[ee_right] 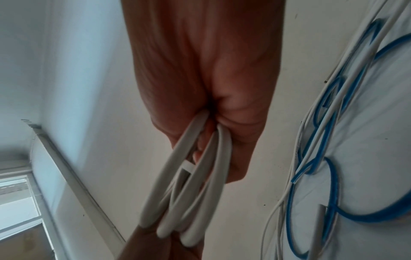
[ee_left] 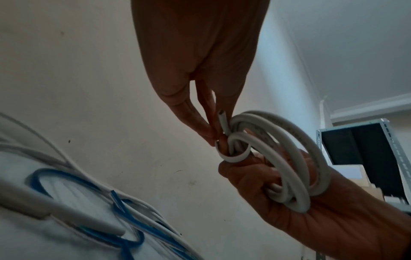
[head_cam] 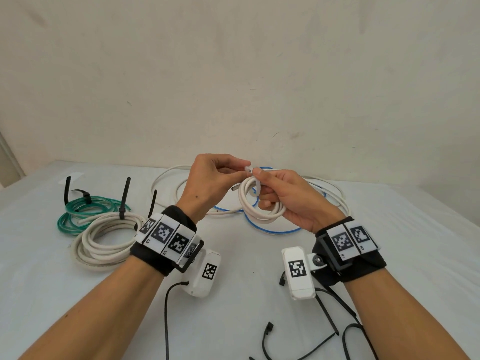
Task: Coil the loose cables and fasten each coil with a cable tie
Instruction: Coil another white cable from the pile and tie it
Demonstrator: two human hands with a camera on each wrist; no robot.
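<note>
Above the table I hold up a small coil of white cable point(head_cam: 262, 207). My right hand point(head_cam: 268, 189) grips it, fingers curled through its loops, thumb and forefinger on top. A white cable tie point(head_cam: 257, 184) loops round the strands. My left hand point(head_cam: 242, 168) pinches the tie's end just above the coil. The left wrist view shows the left hand point(ee_left: 211, 135) pinching at the tie's loop point(ee_left: 233, 158), with the coil point(ee_left: 295, 158) in the right hand's fist. In the right wrist view the right hand point(ee_right: 211, 137) holds the coil point(ee_right: 177, 193), and the tie's head point(ee_right: 188, 166) sits between the strands.
At the left of the white table point(head_cam: 389, 255) lie a white coil point(head_cam: 104, 240) and a green coil point(head_cam: 85, 214), both bound with black ties. Loose white and blue cables point(head_cam: 272, 231) sprawl behind my hands. Black ties point(head_cam: 267, 339) lie near the front edge. A wall rises close behind.
</note>
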